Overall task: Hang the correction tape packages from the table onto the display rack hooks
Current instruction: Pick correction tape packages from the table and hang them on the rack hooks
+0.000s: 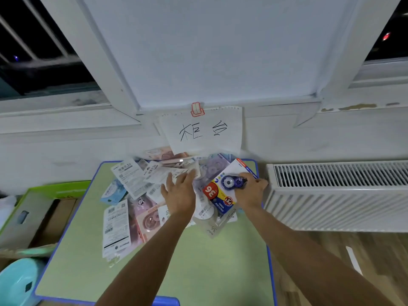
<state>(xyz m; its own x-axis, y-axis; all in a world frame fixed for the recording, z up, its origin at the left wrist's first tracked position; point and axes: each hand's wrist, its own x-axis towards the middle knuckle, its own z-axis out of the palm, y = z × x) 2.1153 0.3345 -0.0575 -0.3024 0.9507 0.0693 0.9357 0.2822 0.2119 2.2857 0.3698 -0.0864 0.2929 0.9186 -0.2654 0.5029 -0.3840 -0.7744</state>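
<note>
At the far left, below the table's left edge, an open cardboard box [42, 219] with a green flap sits beside a pale blue tub [15, 281] at the near left corner. The table [198, 261] has a green top with a blue rim; its near half is bare green surface, and the arms cross it from the near edge. The heap of correction tape packages [132, 195] lies across the far half, spreading from the left-centre up to the far edge, where some packages lean against the wall under a clipped paper sign [203, 131] with handwritten characters. A long white package [116, 230] lies nearest the left rim, with a strip of bare green between it and the edge.

The left hand [178, 193] hangs over the middle of the heap, palm down, its grip spread with straight fingers reaching toward the far packages; whether it touches them cannot be told.

Just to its right, the right hand [251, 191] pinches the far right side of a blue-and-yellow package [223, 191] marked 36, its fingers curled over the blister. That package is tilted above the heap's right side, close to the table's right rim. Past that rim a white radiator [340, 195] stands very near, leaving only a narrow gap, with wooden floor [353, 261] nearer.
</note>
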